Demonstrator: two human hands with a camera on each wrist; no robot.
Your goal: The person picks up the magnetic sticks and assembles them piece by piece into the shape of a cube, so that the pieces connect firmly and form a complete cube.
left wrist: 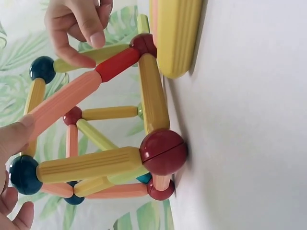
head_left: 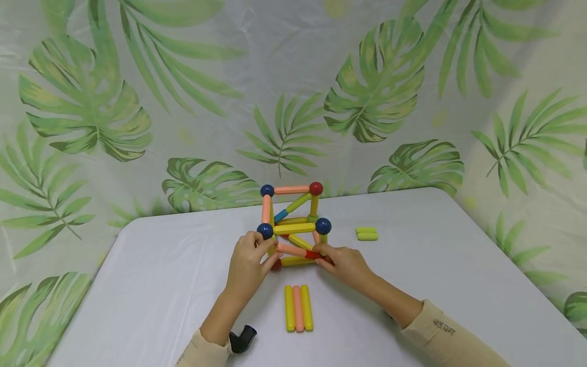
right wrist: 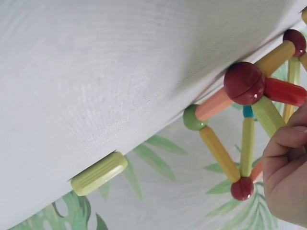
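A cube-shaped frame point(head_left: 293, 224) of coloured rods and balls stands on the white table point(head_left: 458, 285). A peach-and-red rod point(head_left: 298, 251) runs slantwise across its front face. My left hand point(head_left: 263, 255) pinches the peach end, just under the front-left blue ball point(head_left: 265, 231); in the left wrist view its thumb point(left wrist: 17, 136) lies on that rod point(left wrist: 72, 98). My right hand point(head_left: 325, 254) pinches the red end at the lower right corner. Its finger and thumb point(left wrist: 91, 50) close on the rod there. In the right wrist view the right hand point(right wrist: 283, 158) sits beside a red ball point(right wrist: 243, 82).
Three loose rods point(head_left: 298, 308), yellow, peach and yellow, lie side by side near me. Two short green rods point(head_left: 367, 233) lie right of the frame. A black object point(head_left: 243, 339) sits by my left wrist. A leaf-patterned curtain hangs behind the table's far edge.
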